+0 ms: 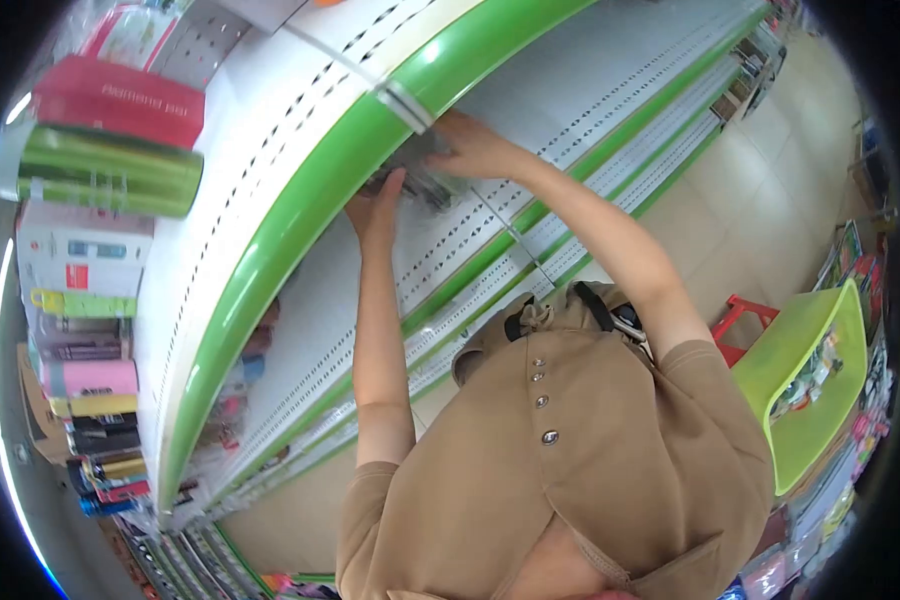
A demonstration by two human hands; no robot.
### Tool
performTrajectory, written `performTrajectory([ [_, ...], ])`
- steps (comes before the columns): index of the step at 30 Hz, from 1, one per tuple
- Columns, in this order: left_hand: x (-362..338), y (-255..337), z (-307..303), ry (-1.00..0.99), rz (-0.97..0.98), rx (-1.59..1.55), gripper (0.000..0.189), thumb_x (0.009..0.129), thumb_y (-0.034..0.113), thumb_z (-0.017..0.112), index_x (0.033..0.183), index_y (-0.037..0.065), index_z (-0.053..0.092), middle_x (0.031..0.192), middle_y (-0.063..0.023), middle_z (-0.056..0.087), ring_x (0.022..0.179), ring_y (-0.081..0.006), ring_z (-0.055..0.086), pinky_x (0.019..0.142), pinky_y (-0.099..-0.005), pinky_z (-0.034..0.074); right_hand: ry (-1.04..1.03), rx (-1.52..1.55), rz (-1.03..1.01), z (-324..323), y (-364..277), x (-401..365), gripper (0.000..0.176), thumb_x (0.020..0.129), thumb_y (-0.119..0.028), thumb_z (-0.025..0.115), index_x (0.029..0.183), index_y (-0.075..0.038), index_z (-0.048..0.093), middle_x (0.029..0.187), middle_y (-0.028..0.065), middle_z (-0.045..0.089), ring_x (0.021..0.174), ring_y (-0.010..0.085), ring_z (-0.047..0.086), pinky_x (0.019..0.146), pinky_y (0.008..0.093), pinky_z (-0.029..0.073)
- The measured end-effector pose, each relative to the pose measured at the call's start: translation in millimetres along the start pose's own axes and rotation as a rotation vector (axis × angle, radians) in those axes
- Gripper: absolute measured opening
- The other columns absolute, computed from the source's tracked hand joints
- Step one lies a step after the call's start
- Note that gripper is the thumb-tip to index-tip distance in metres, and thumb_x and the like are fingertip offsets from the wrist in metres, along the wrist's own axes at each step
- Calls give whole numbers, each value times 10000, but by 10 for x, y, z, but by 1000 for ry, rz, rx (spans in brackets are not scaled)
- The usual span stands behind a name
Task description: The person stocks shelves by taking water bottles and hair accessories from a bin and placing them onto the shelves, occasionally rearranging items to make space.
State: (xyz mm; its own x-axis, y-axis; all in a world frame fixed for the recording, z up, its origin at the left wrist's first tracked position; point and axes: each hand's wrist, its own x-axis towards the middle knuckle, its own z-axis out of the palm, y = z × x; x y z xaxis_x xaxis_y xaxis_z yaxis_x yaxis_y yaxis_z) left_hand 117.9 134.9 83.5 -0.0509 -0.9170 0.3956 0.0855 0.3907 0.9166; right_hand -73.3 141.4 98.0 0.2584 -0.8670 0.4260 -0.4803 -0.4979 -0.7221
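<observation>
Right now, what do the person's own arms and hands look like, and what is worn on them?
The left hand and the right hand are bare: no gloves, watch or ring shows. Both arms are uncovered below the short sleeves of a tan shirt with a row of round metal snap buttons down its front.

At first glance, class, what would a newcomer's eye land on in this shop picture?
First, two bare arms reach up to the white shelf with its bright green edge. There the right hand grips a dark packet, and the left hand touches it from below. Next come the shiny green flask at the upper left and the lime chair on the right.
</observation>
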Motion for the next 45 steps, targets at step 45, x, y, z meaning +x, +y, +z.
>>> performTrajectory([
  [45,-1359,611,-2509,422,-342,1119,335,806,221,586,1076,23,578,1078,-148,587,990,-278,536,856,-357,416,-395,127,-263,1833,-1140,371,343,810,-359,614,989,-67,616,939,103,631,829,234,596,727,347,477],
])
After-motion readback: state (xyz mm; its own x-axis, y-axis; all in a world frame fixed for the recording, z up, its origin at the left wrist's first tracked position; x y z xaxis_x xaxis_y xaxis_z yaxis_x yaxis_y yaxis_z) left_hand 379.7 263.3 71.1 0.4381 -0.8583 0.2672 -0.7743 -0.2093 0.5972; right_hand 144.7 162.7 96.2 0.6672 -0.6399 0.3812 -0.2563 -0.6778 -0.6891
